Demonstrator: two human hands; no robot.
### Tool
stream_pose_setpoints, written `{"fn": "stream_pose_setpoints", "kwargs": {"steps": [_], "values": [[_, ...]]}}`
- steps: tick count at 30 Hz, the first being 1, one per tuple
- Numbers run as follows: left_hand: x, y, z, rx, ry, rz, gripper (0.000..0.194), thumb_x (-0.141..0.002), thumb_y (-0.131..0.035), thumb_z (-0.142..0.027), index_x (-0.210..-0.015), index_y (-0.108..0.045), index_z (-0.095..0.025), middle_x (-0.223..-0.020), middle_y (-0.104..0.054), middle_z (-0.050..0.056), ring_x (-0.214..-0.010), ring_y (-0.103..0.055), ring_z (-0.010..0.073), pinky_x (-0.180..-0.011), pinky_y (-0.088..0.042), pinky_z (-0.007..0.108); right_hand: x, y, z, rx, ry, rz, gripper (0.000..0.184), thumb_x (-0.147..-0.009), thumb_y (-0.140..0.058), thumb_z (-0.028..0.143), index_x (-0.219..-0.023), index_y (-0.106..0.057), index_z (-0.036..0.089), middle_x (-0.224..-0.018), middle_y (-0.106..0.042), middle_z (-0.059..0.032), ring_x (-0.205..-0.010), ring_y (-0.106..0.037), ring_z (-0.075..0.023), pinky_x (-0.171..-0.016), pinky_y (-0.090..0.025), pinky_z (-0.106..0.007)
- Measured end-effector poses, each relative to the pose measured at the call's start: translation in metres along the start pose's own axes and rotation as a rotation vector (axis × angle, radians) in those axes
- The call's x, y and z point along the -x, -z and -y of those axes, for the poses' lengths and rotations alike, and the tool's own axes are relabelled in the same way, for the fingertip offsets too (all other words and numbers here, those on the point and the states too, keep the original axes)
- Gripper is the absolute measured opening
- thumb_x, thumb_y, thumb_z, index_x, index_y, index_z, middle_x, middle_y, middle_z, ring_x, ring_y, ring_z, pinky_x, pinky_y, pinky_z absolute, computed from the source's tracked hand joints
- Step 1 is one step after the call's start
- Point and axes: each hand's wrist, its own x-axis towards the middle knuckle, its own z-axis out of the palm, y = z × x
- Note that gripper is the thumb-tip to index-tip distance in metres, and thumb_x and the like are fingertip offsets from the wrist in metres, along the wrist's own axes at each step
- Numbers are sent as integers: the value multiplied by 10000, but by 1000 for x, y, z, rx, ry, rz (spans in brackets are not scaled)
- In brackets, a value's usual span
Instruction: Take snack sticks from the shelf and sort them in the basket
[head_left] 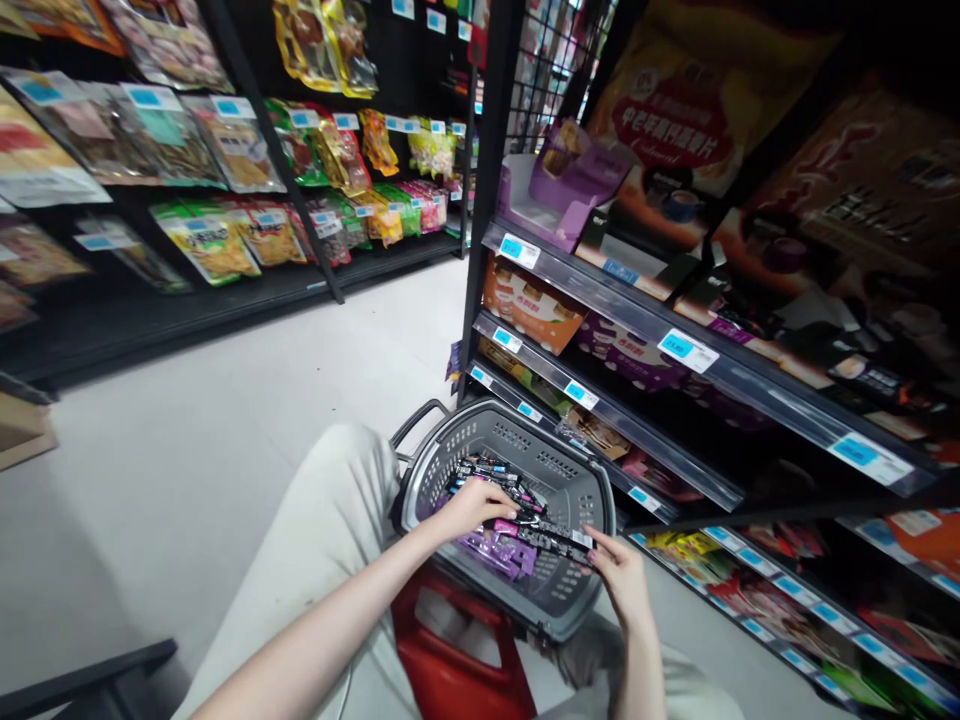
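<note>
A grey plastic shopping basket (576, 492) stands between my knees. Over its inside, my left hand (474, 508) pinches the pink-marked end of a few slim black stick sachets (551, 540). At their other end the fingers of my right hand (619, 572) close on the sachets, near a small white label. More black stick sachets (491, 466) lie loose in the basket behind my left hand, partly covered by it. Shiny purple packets (501, 556) lie at the near side of the basket, below the held sachets.
Right beside the basket rises a dark shelf rack (600, 405) with boxes, bags and price tags. Another rack (150, 330) of bagged snacks runs along the left. Pale floor (247, 400) lies between. A red plastic thing (420, 640) is under the basket; a cardboard box (26, 425) sits far left.
</note>
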Motion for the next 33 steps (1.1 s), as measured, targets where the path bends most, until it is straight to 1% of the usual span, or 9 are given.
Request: {"fn": "stream_pose_setpoints", "kwargs": {"steps": [4, 7, 12, 15, 18, 22, 26, 31, 33], "values": [[-2, 1, 7, 302, 282, 21, 381, -581, -610, -412, -792, -641, -97, -659, -594, 24, -477, -487, 104, -428, -415, 217, 3, -5, 5, 88, -19, 117, 412, -539, -676, 281, -921, -624, 134, -517, -607, -4, -462, -546, -146, -505, -446, -284], [-2, 4, 10, 441, 366, 46, 368, -541, -645, -400, -742, -637, -92, -493, -473, -39, -423, -402, 65, -422, -417, 212, 6, -12, 8, 139, -51, 126, 395, -566, -649, 330, -903, -629, 124, -485, -599, -12, -442, -559, -169, -463, -440, -287], [0, 12, 14, 557, 485, 69, 318, -528, -666, -382, -686, -622, -110, -428, -365, -77, -369, -354, 35, -419, -412, 205, 10, -22, 12, 261, -16, 121, 336, -644, -578, 348, -908, -631, 147, -494, -584, -4, -427, -529, -143, -460, -424, -262], [2, 15, 14, 572, 517, 120, 299, -520, -678, -359, -672, -622, -108, -415, -368, -77, -362, -363, 35, -416, -418, 201, 12, -29, 14, 359, 83, 161, 255, -597, -623, 294, -814, -660, 163, -588, -582, -3, -489, -499, -114, -492, -402, -232], [2, 16, 13, 535, 525, 153, 310, -527, -675, -353, -701, -635, -100, -421, -414, -63, -366, -383, 41, -405, -422, 197, 14, -36, 15, 428, 115, 227, 261, -554, -657, 270, -787, -667, 154, -617, -568, -2, -504, -471, -98, -487, -374, -215], [2, 17, 12, 503, 502, 162, 323, -539, -666, -357, -725, -643, -94, -477, -501, -29, -403, -448, 62, -404, -428, 192, 19, -43, 17, 531, 155, 244, 296, -595, -626, 300, -854, -655, 161, -701, -608, -36, -552, -507, -120, -511, -382, -227], [3, 20, 12, 526, 500, 165, 343, -558, -651, -380, -753, -642, -97, -617, -590, 9, -436, -493, 65, -459, -455, 204, 23, -46, 23, 598, 173, 264, 264, -669, -551, 327, -857, -657, 175, -772, -648, -64, -654, -564, -170, -603, -418, -264], [6, 23, 11, 626, 580, 295, 408, -545, -678, -321, -894, -605, -122, -708, -637, 56, -662, -609, 169, -648, -478, 289, 24, -49, 29, 666, 274, 233, 263, -752, -436, 329, -812, -665, 213, -814, -660, -54, -769, -585, -203, -713, -413, -301], [5, 22, 12, 633, 591, 270, 409, -522, -695, -286, -885, -606, -120, -695, -641, 59, -661, -614, 186, -657, -477, 308, 23, -50, 27, 699, 298, 227, 266, -761, -419, 312, -831, -657, 214, -830, -657, -54, -791, -583, -203, -733, -408, -302]]}}
